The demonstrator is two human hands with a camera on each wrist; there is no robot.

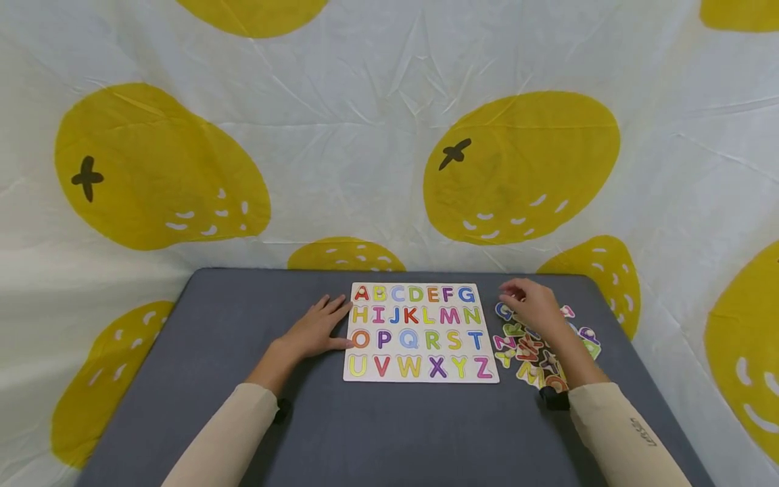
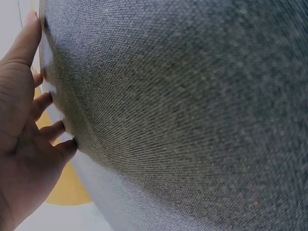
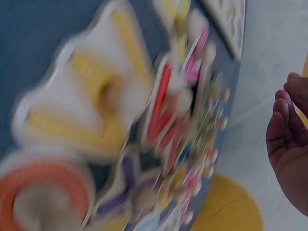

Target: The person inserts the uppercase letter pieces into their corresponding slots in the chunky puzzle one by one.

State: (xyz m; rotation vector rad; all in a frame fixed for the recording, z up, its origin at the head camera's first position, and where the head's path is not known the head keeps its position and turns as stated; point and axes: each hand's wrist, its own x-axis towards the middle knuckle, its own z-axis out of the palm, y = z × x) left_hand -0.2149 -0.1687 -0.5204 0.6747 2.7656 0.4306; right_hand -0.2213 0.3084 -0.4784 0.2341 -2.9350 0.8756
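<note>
Head view: rested the relaxed left hand (image 1: 315, 329) against the letter board (image 1: 422, 341) at lower centre, hung the curled right hand (image 1: 535, 308) over letters (image 1: 528, 348) at lower right, well apart. Could not tell if pinching anything. Probably best lifted by knobs (image 3: 41, 206), board braced.

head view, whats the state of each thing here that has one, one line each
letter board: flat on the table; A and B spots look filled, knobs showing
letter pieces: loose, overlapping in a pile right of the board
left grip: fingers spread, touching the board's left edge
right grip: fingers bent, raised at the pile; cannot tell if holding a piece
table: grey, flat
curtain: hanging, creased
</note>
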